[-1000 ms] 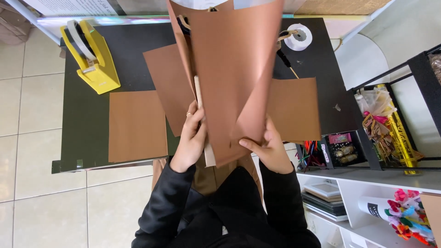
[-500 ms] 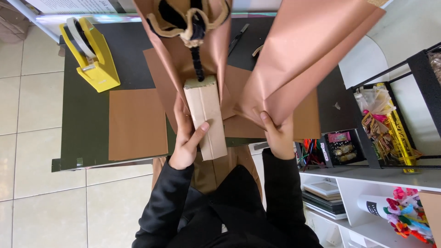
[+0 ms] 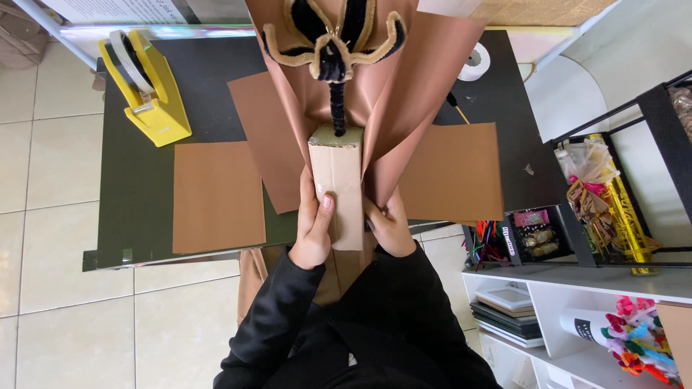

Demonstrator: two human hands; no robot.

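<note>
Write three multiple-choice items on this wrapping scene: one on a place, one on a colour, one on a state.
1. Where does the yellow tape dispenser stand?
A. far left of the dark table
B. on the white shelf
C. on the floor

2. What colour are the flat paper sheets on the table?
A. green
B. brown
C. white

3. How is the cardboard block held?
A. lying loose on the table
B. by the right hand alone
C. between the left hand and the right hand

Answers: 1 A, it sits at the table's far left corner; 2 B, each sheet is plain brown; 3 C, fingers of both hands clasp its sides.
</note>
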